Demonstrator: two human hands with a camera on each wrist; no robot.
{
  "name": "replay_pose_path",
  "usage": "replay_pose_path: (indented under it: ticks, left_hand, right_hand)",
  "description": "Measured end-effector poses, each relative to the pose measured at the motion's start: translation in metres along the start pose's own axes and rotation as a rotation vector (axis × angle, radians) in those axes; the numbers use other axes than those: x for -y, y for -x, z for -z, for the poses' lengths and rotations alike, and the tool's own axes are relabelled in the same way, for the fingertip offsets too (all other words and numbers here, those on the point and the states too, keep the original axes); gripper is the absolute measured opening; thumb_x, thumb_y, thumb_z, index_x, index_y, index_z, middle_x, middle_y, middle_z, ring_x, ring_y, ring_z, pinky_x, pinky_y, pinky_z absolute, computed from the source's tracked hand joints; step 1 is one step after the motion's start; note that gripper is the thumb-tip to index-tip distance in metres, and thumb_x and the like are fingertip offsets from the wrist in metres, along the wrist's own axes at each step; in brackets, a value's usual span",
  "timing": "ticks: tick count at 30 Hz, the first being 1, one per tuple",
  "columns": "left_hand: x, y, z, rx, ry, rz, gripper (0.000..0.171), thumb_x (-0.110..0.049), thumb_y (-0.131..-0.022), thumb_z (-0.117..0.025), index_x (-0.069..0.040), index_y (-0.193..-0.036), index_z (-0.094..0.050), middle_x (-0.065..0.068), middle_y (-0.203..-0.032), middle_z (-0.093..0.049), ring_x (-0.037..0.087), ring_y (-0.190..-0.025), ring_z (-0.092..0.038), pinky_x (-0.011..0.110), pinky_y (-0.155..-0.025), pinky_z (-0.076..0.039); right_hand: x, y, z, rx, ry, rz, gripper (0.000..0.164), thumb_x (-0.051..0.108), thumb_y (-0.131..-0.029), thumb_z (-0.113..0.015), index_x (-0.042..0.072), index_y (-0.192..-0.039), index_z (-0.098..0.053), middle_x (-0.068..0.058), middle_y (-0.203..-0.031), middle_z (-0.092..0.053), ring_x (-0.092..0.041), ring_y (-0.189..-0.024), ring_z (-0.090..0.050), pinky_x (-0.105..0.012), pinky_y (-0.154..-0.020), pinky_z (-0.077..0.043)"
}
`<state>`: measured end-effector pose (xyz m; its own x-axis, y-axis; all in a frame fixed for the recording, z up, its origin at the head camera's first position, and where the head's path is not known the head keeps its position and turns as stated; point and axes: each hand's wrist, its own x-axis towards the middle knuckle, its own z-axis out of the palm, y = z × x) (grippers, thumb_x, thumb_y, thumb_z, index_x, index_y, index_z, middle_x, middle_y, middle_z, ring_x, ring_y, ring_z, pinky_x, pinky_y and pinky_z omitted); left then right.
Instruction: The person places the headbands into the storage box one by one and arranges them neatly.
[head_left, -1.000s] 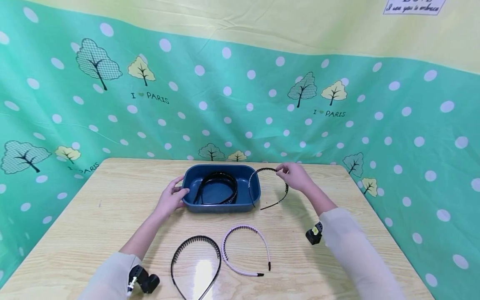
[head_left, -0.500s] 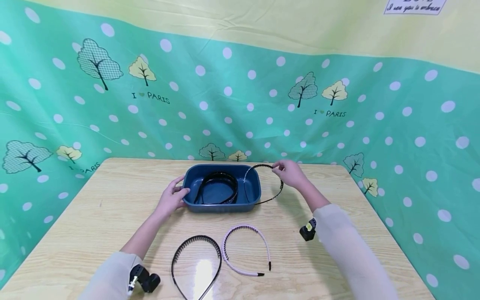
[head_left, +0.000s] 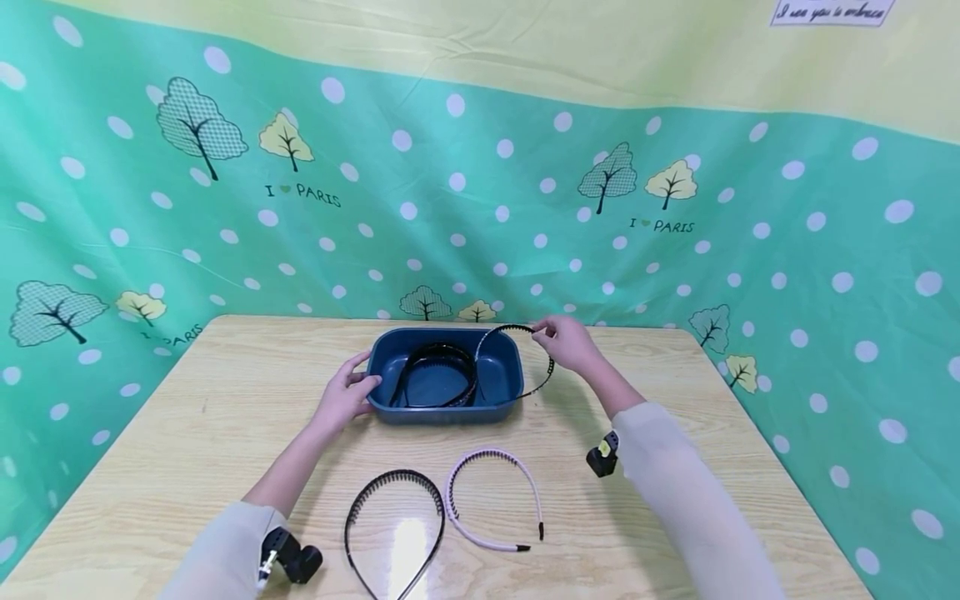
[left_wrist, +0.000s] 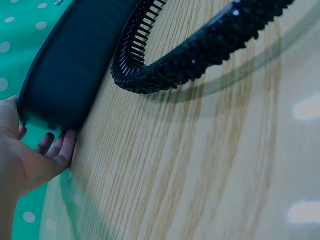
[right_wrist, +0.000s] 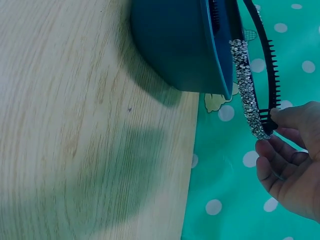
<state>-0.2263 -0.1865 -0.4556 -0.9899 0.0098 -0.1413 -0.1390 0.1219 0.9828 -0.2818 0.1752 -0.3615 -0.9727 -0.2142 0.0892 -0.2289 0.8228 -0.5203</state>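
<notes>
My right hand (head_left: 567, 342) pinches a thin black toothed headband (right_wrist: 245, 90) between thumb and fingers. Silvery sparkles coat its outer side in the right wrist view. The band's far side overlaps the right part of a dark blue rectangular bin (head_left: 442, 417). At the bin's left end, my left hand (head_left: 347, 396) grips the wall, thumb at the rim and fingers on the outside. Black headbands (head_left: 471, 371) lie inside the bin, overlapping each other. Nearer to me, a black toothed headband (head_left: 401, 475) rests on the table beside a lavender headband (head_left: 480, 543).
The wooden table (head_left: 225, 417) reaches back to a green dotted curtain (head_left: 420, 192). Each sleeve carries a small black wrist camera, the left one (head_left: 292, 560) close above the tabletop.
My right hand has moved left with the sparkly headband, which now overlaps more of the bin's right side. The left hand, the bin and the two headbands on the table stay put.
</notes>
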Motion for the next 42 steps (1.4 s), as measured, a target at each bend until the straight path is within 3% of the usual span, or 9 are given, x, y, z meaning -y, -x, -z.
replay_pose_path:
  ticks: [14, 42]
  left_hand:
    - [0.001, -0.001, 0.000, -0.001, -0.003, 0.000, 0.058, -0.019, -0.096, -0.050, -0.019, -0.148, -0.025, 0.026, -0.135, -0.038, 0.023, -0.093, -0.061, 0.027, -0.071, -0.057]
    - [0.003, -0.004, 0.000, -0.007, 0.016, 0.007, 0.059, -0.018, -0.095, -0.051, -0.020, -0.148, -0.026, 0.026, -0.136, -0.037, 0.021, -0.091, -0.061, 0.029, -0.072, -0.058]
  right_hand:
    - [0.005, -0.012, -0.016, -0.040, -0.026, 0.009, 0.024, 0.020, -0.094, -0.055, 0.004, -0.110, -0.065, -0.010, -0.086, -0.059, -0.020, -0.072, -0.051, -0.027, -0.058, -0.042]
    - [0.035, -0.029, -0.052, -0.095, -0.112, -0.035, 0.024, 0.021, -0.094, -0.056, 0.007, -0.111, -0.066, -0.006, -0.076, -0.055, -0.017, -0.064, -0.048, -0.024, -0.053, -0.040]
